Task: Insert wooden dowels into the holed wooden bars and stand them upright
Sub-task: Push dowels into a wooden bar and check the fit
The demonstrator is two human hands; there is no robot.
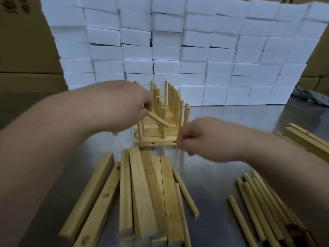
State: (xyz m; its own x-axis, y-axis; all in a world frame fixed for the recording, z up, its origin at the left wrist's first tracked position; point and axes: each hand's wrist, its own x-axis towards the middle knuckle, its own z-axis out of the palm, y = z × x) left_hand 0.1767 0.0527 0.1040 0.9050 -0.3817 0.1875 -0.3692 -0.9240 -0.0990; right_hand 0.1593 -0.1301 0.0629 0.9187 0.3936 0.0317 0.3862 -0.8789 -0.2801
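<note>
The left hand point(124, 111) is pinching a smooth, round, pale wooden dowel point(159, 120) in its grip, slanting it down above the nearest holed bar point(154, 142). This square-edged strip is lying on the shiny metal tabletop point(222, 118), fronting rows of upright dowels point(173, 98). The right hand point(201, 139) is curling at the bar's end; with the blur, I cannot tell its grip. Grainy loose bars point(142, 184) are lying nearer.

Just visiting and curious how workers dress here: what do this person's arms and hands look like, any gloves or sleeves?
No gloves: the left hand and the right hand are both bare. No sleeve shows on either arm up to the picture's edge. I see no watch, ring or bracelet, though the right hand is blurred.
</note>
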